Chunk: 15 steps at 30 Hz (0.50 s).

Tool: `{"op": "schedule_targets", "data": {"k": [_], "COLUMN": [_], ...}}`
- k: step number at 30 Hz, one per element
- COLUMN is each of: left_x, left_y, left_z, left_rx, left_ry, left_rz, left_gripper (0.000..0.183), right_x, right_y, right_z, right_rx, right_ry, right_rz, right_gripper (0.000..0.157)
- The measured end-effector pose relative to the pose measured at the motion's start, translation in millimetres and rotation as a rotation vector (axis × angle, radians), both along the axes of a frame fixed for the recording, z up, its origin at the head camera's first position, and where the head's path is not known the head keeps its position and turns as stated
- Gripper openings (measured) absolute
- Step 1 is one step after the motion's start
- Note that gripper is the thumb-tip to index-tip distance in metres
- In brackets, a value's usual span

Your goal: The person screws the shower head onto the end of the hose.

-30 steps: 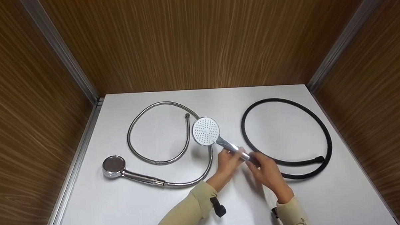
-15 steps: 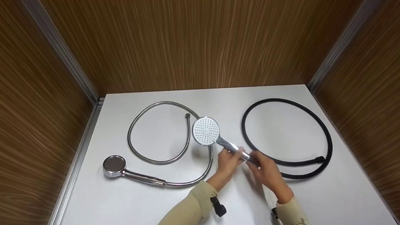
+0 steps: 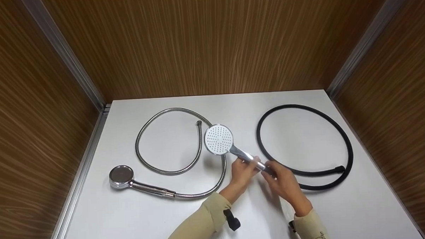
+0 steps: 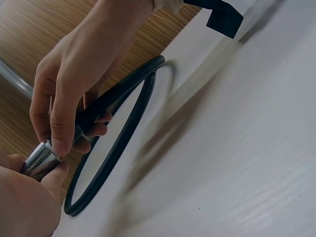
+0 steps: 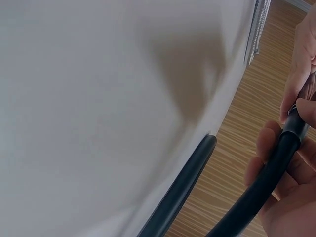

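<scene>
Hands in head view: left hand [image 3: 242,173] curled round the handle [image 3: 246,157] of the white head [image 3: 219,139]; right hand [image 3: 284,183] gripping an end of the black hose [image 3: 350,150] at the handle's near tip. White head raised above the table [image 3: 131,223], over the right edge of the looped steel hose [image 3: 170,173]; chrome head [image 3: 121,175] at near left. Left wrist view: right hand curled round the hose end, against the handle. Right wrist view: hose end and handle in line, touching; depth of join not discernible.
</scene>
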<state>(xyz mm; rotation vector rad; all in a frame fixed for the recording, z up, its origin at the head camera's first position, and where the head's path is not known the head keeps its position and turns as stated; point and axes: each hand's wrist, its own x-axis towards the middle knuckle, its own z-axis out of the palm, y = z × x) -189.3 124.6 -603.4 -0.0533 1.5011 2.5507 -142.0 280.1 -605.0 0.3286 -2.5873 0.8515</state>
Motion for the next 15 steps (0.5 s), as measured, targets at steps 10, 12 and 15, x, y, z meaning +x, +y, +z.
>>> {"op": "schedule_targets", "data": {"k": [10,12,15], "left_x": [0.2,0.2,-0.2], "left_y": [0.5,0.8,1.3], "left_z": [-1.3,-1.2,-1.5], "left_rx": [0.029,0.025,0.019], "left_ry": [0.017,0.012,0.004], "left_rz": [0.004,0.004,0.006], "left_gripper": [0.017,0.018,0.018], "right_x": [-0.2,-0.2,-0.4], "right_y": [-0.3,-0.6,-0.4], "right_z": [-2.3,-2.0,-1.7], "right_rx": [-0.013,-0.016,-0.019], "right_ry": [0.014,0.012,0.010], "right_rz": [-0.005,-0.009,-0.014], "right_gripper": [0.030,0.031,0.033]}}
